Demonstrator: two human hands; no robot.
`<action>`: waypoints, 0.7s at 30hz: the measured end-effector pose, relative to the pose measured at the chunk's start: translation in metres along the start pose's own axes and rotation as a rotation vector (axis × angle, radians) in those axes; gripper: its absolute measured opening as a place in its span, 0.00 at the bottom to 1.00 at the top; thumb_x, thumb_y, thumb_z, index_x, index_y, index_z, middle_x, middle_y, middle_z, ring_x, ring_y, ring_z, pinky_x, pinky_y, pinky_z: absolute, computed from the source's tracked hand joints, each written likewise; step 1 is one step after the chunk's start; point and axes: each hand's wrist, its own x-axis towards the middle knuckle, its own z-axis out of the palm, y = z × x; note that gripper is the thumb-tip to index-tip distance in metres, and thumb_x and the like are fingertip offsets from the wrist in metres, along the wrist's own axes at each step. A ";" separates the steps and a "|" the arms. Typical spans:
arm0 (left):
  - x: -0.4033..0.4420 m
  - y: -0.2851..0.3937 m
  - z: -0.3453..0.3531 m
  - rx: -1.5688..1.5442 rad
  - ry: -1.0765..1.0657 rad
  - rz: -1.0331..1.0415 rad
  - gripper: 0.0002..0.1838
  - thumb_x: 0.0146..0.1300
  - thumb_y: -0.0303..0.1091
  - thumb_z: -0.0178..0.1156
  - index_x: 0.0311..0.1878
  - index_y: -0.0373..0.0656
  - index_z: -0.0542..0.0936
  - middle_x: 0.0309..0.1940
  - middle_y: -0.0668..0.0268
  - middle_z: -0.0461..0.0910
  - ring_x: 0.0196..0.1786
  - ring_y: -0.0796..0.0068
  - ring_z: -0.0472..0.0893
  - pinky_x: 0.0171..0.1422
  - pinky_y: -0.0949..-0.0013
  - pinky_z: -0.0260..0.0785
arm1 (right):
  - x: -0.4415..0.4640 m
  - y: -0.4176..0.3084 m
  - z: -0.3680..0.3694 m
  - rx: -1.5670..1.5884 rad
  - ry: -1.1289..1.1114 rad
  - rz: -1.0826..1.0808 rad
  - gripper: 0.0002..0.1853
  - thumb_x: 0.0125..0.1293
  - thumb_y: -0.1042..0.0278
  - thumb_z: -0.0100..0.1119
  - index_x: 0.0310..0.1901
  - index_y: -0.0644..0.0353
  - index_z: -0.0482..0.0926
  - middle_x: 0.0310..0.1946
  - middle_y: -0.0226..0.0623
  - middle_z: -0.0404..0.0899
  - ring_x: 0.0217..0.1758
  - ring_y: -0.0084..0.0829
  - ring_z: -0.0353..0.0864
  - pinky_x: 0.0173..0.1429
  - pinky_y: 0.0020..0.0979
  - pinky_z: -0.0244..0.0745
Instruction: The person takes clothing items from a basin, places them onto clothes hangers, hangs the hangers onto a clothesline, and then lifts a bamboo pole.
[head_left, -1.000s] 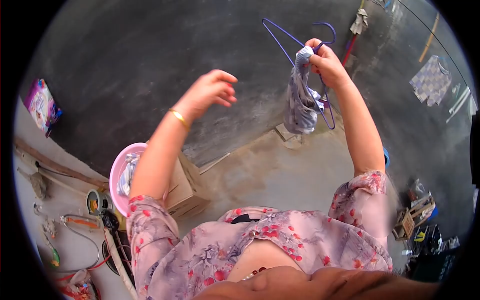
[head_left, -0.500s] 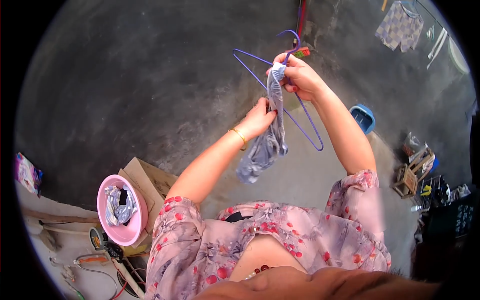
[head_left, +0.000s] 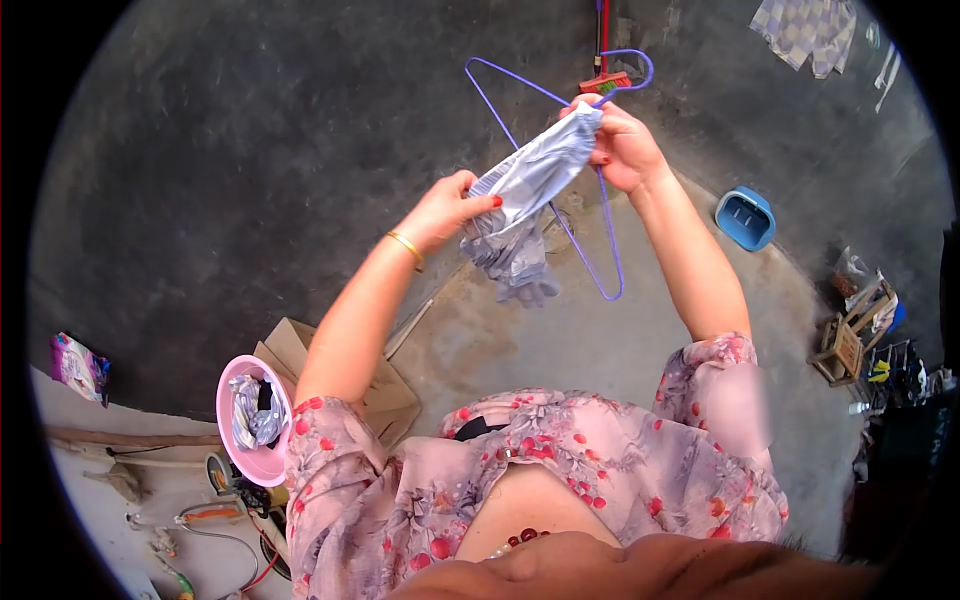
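Bluish garment [head_left: 540, 180] between left hand [head_left: 444, 214] and right hand [head_left: 630, 150], hanger [head_left: 520, 80] apparently behind

- On my screen the left arm [head_left: 352, 325] slants up and right from the lower left of the frame.
- I have the left hand [head_left: 440, 212] just left of centre, fingers closed in a pinch, red-nailed thumb [head_left: 478, 206] pointing right.
- The right arm [head_left: 695, 255] leans up and left through the right half.
- I see the right hand [head_left: 628, 150] higher than the left, fingers curled.
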 end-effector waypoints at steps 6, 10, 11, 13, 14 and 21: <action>0.014 0.026 -0.048 0.536 0.315 0.158 0.11 0.51 0.31 0.65 0.31 0.39 0.73 0.24 0.63 0.75 0.29 0.74 0.74 0.34 0.68 0.68 | -0.006 -0.027 -0.032 -0.051 -0.020 -0.019 0.11 0.57 0.84 0.49 0.41 0.62 0.75 0.34 0.37 0.77 0.38 0.29 0.78 0.46 0.30 0.76; 0.025 0.044 -0.084 0.648 0.678 0.239 0.07 0.51 0.26 0.59 0.32 0.38 0.72 0.25 0.58 0.77 0.30 0.64 0.78 0.38 0.64 0.70 | -0.019 -0.054 -0.035 -0.243 0.090 0.070 0.13 0.57 0.83 0.49 0.43 0.60 0.74 0.32 0.29 0.75 0.12 0.09 0.51 0.14 0.15 0.40; 0.024 0.052 -0.093 0.592 0.695 0.219 0.06 0.52 0.26 0.58 0.33 0.37 0.73 0.25 0.58 0.77 0.31 0.65 0.78 0.38 0.65 0.71 | -0.021 -0.062 -0.032 -0.323 0.122 0.053 0.13 0.57 0.82 0.49 0.43 0.60 0.75 0.31 0.28 0.75 0.13 0.09 0.53 0.14 0.15 0.44; 0.024 0.062 -0.108 0.616 0.690 0.243 0.07 0.52 0.26 0.58 0.34 0.37 0.73 0.25 0.59 0.77 0.31 0.67 0.78 0.38 0.66 0.71 | -0.023 -0.072 -0.025 -0.460 0.177 0.020 0.12 0.57 0.82 0.49 0.42 0.61 0.75 0.30 0.28 0.76 0.13 0.09 0.53 0.15 0.15 0.44; 0.023 0.068 -0.110 0.618 0.665 0.246 0.07 0.53 0.26 0.58 0.36 0.37 0.75 0.25 0.61 0.78 0.31 0.70 0.78 0.38 0.66 0.71 | -0.022 -0.074 -0.026 -0.514 0.190 0.010 0.11 0.58 0.80 0.49 0.43 0.61 0.76 0.30 0.28 0.76 0.13 0.10 0.54 0.15 0.15 0.45; 0.025 0.072 -0.105 0.457 0.518 0.152 0.07 0.53 0.27 0.58 0.36 0.35 0.78 0.27 0.63 0.80 0.31 0.74 0.78 0.37 0.69 0.71 | -0.023 -0.031 0.002 -0.738 0.110 0.013 0.15 0.57 0.72 0.56 0.48 0.61 0.77 0.30 0.23 0.74 0.19 0.09 0.59 0.22 0.16 0.51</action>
